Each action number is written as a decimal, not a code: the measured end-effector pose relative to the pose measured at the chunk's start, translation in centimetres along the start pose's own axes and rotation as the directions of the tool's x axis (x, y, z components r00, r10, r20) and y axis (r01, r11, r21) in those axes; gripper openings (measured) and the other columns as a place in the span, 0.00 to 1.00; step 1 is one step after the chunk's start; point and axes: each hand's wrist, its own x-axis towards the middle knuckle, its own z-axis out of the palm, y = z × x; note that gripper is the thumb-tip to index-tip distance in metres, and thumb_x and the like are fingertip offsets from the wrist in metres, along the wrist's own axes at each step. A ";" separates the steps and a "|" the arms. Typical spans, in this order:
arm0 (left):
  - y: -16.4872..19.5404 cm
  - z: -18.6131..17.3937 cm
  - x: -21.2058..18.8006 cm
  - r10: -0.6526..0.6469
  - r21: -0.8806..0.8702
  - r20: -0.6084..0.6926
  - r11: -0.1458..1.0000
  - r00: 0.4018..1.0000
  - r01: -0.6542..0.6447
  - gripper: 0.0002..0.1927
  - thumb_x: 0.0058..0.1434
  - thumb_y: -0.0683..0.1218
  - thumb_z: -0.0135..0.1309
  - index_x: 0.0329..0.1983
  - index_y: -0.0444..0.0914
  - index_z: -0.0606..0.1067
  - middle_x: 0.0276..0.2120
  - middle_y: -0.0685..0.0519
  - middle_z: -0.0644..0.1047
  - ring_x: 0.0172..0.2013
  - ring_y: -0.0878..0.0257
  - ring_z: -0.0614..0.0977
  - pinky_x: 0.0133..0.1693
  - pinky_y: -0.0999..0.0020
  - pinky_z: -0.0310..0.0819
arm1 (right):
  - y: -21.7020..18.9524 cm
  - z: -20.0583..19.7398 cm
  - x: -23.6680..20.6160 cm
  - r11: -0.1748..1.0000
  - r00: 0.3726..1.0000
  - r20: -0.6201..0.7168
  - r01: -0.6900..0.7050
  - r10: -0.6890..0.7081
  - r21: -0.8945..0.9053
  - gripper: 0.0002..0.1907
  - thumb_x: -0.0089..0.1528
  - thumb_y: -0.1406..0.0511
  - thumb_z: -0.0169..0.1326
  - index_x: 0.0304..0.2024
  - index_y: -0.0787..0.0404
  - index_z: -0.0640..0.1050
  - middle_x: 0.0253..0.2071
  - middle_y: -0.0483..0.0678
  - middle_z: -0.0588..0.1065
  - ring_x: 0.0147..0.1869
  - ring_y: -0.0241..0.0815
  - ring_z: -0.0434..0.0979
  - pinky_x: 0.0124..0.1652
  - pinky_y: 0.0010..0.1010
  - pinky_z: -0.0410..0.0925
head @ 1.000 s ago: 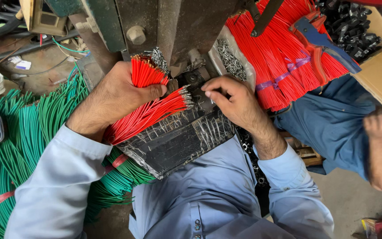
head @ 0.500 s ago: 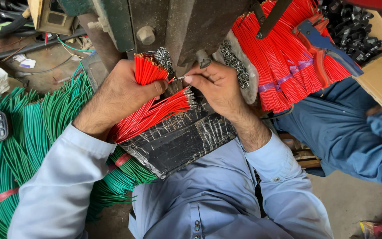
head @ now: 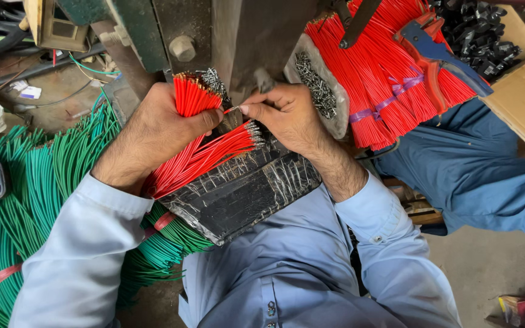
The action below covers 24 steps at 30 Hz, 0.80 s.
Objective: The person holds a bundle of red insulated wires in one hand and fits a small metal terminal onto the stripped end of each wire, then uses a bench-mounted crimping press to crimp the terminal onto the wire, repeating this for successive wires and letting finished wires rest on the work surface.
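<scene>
- Black taped board (head: 238, 194) on the lap, its near edge bare.
- Left hand (head: 153, 130) clenched round a bunch of red wires (head: 195, 155), their middle hidden in the fist.
- Right hand (head: 287, 115) pinching one red wire (head: 232, 110) by its tip; the machine (head: 238, 36) beyond is cut off above.

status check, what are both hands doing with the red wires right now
Left hand grips a bunch of red wires. Right hand pinches a single red wire at the machine. Finished red wires lie on the black pad. Nothing blocking.

One head-worn camera looks steeply down, close over the lap and machine (head: 238, 36).
</scene>
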 end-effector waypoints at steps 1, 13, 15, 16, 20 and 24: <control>0.1 0.0 0.0 0.008 -0.016 0.001 1.000 1.000 -0.008 0.09 0.61 0.44 0.60 0.40 0.34 0.80 0.26 0.53 0.81 0.29 0.68 0.80 0.33 0.66 0.77 | 0.0 0.1 -0.2 0.999 0.999 0.001 0.048 -0.048 0.005 0.06 0.64 0.68 0.64 0.42 0.65 0.84 0.34 0.46 0.81 0.38 0.29 0.80 0.38 0.21 0.73; -0.3 -0.2 0.1 0.155 -0.024 0.038 0.988 0.987 -0.154 0.08 0.62 0.43 0.60 0.39 0.33 0.79 0.27 0.55 0.80 0.30 0.70 0.79 0.34 0.68 0.76 | -2.6 -5.8 -4.3 0.943 0.992 0.104 -0.039 0.078 -0.329 0.11 0.60 0.68 0.64 0.46 0.64 0.82 0.41 0.47 0.79 0.38 0.39 0.79 0.37 0.29 0.72; -0.3 0.0 0.1 0.126 -0.020 0.035 0.992 0.991 -0.125 0.07 0.62 0.43 0.60 0.39 0.33 0.79 0.26 0.55 0.80 0.29 0.70 0.78 0.34 0.68 0.75 | -2.3 -5.9 -4.6 0.915 0.990 0.126 0.110 -0.066 -0.387 0.10 0.59 0.67 0.65 0.43 0.62 0.83 0.40 0.48 0.76 0.44 0.43 0.78 0.44 0.33 0.72; -0.3 0.0 0.0 0.111 -0.017 0.032 0.994 0.993 -0.110 0.07 0.61 0.43 0.60 0.38 0.33 0.80 0.25 0.55 0.80 0.29 0.69 0.78 0.33 0.68 0.75 | -2.1 -5.9 -4.6 0.892 0.981 0.140 0.184 -0.137 -0.413 0.10 0.59 0.67 0.66 0.42 0.61 0.84 0.40 0.49 0.75 0.47 0.44 0.78 0.47 0.34 0.71; -0.1 0.0 -0.1 0.080 -0.037 0.076 0.996 0.994 -0.077 0.08 0.62 0.44 0.61 0.37 0.33 0.79 0.25 0.55 0.78 0.28 0.69 0.76 0.32 0.67 0.74 | -1.4 -5.5 -4.6 0.926 0.983 0.161 0.143 -0.091 -0.349 0.07 0.60 0.67 0.64 0.39 0.63 0.82 0.38 0.47 0.75 0.47 0.44 0.78 0.49 0.34 0.71; 0.1 -0.2 -0.1 0.085 -0.031 0.080 0.996 0.993 -0.083 0.09 0.61 0.45 0.61 0.36 0.33 0.79 0.25 0.56 0.79 0.29 0.70 0.76 0.33 0.67 0.75 | -1.2 -5.5 -4.5 0.949 0.984 0.166 0.108 -0.061 -0.296 0.05 0.62 0.69 0.61 0.39 0.65 0.79 0.38 0.46 0.77 0.45 0.40 0.79 0.47 0.32 0.72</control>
